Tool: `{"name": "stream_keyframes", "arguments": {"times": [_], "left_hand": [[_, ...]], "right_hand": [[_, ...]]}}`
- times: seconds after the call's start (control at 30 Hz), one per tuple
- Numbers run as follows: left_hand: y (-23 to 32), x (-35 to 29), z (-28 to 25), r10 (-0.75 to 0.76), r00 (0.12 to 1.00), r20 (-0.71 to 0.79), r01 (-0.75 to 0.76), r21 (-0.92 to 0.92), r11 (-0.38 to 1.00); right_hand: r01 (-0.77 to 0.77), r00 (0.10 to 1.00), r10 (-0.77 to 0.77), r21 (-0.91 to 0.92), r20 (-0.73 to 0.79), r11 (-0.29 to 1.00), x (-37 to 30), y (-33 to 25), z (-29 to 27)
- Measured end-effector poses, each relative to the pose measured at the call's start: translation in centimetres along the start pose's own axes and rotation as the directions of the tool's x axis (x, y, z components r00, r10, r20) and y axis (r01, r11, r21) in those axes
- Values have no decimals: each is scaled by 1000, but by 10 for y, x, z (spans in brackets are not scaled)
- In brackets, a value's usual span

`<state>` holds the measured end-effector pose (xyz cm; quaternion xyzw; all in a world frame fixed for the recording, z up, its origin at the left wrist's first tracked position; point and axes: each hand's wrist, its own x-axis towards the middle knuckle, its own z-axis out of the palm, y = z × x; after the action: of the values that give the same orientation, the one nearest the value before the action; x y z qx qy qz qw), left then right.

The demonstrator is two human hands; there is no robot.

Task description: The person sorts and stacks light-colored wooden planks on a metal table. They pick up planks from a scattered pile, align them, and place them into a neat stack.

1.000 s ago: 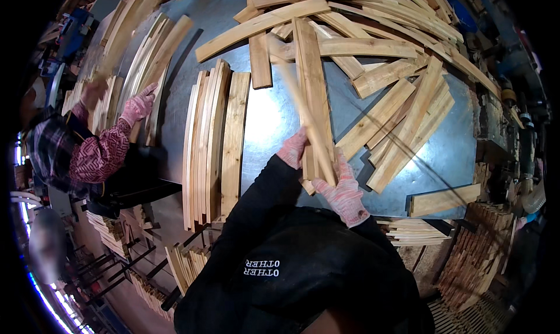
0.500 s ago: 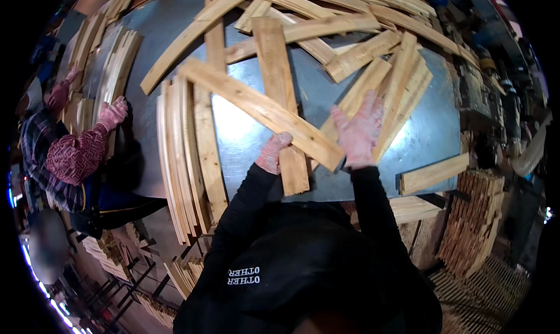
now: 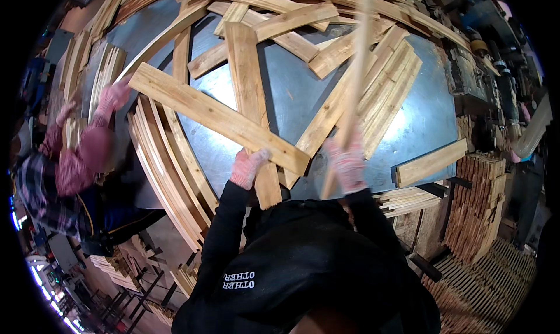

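Observation:
My left hand [image 3: 249, 168], in a pink and white glove, is closed at the lower edge of a slanting wooden board [image 3: 198, 108]. That board lies across another board [image 3: 245, 71] pointing away from me, whose near end is beside the same hand. My gloved right hand [image 3: 348, 162] grips a narrow board [image 3: 359, 60] stood up on edge, blurred by motion, its far end rising toward the top of the view. Some of the right fingers are hidden behind it. Several pale boards [image 3: 388, 95] lie side by side just beyond the right hand.
A metal table [image 3: 216, 153] carries loose boards, with a row of boards [image 3: 169, 159] along its left side. At the left, a co-worker's gloved hand [image 3: 114, 95] touches a long board. One short board [image 3: 431, 162] lies at the right edge, near stacked wood [image 3: 475, 208].
My right hand, spread over the boards before, now holds one raised on edge. My left hand and the slanting board have shifted left in view. The co-worker's hand has reached farther forward.

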<state>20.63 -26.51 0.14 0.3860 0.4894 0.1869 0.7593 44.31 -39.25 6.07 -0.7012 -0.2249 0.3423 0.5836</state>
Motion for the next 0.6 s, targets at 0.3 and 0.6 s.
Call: {"name": "stream_keyframes", "arguments": {"times": [0.3,0.6], "left_hand": [[-31,18,-7,148,982,-114,-172,-249,953],[16,-13,5,309,900,-306,-297,88,951]], "right_hand": [[455,808,-76,-536,584,711,-6,33,66],[-194,938,-123,-782,-325,592,118,60,51]]}}
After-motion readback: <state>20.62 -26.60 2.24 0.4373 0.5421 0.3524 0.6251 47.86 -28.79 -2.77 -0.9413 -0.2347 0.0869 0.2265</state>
